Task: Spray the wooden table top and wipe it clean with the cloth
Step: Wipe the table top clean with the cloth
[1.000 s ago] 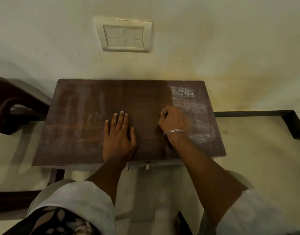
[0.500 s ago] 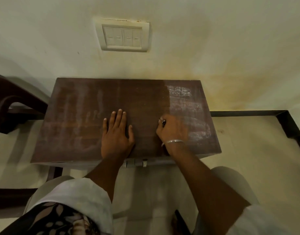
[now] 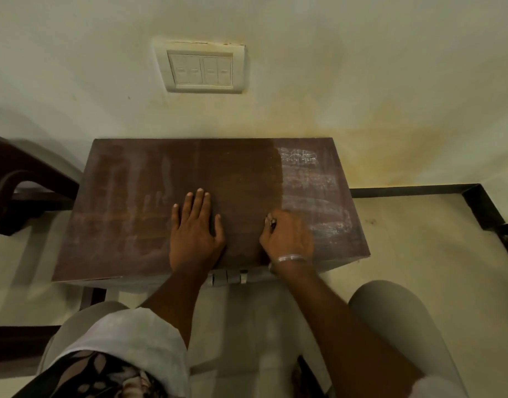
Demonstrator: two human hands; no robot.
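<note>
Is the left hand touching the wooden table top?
Touching. The head view shows the left hand lying flat, palm down, on the wooden table top.

A plain room of a home is suggested: a table (image 3: 138, 196) is set against a stained cream wall (image 3: 362, 67), a switch plate (image 3: 201, 68) is mounted above, a dark chair (image 3: 23, 179) stands beside, and the floor (image 3: 419, 254) is edged with dark skirting (image 3: 405, 188).

Streaked table top (image 3: 132, 214): left hand (image 3: 194, 237), right hand (image 3: 287, 237).

The right hand (image 3: 287, 239) hides most of a small dark thing (image 3: 273, 224). The left edge cuts off a chair (image 3: 23, 179).
</note>
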